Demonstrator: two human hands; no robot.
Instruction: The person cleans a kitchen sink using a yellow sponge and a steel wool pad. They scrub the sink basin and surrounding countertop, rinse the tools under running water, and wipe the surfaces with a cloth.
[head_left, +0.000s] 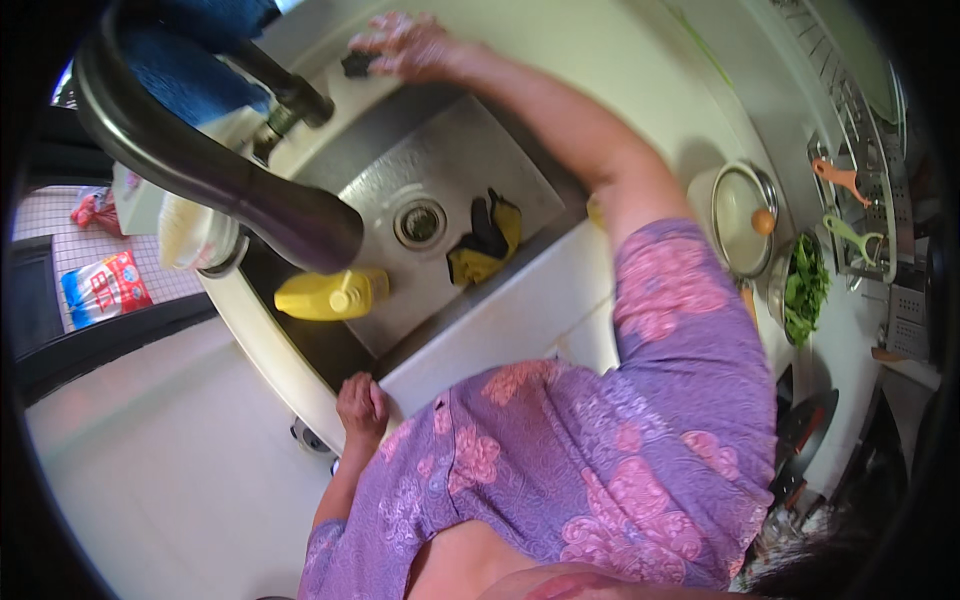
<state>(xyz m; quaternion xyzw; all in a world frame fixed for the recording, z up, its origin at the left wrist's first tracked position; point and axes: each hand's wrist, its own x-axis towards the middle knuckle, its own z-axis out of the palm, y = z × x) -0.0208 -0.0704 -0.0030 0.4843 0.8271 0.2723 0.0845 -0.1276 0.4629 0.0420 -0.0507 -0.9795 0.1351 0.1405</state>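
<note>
My right hand (409, 51), wet and with foam on it, reaches over the ledge behind the sink with its fingers spread. A small dark scrubbing pad or similar object (358, 64) lies by its fingertips; contact between them is unclear. My left hand (361, 405) rests with curled fingers on the front corner of the counter, holding nothing visible. Between them is the stainless steel sink (420, 161) with a drain strainer (420, 223). A yellow bottle (330, 295) lies in the sink, cap towards me. Black and yellow gloves or cloth (489, 240) lie crumpled near the drain.
A dark curved faucet (225, 172) arches over the sink's left side. White containers (199, 232) stand at the left rim. To the right are a pot (742, 217), a bowl of leafy greens (805, 289) and a utensil rack (862, 217). A printed bag (106, 289) lies beyond the counter.
</note>
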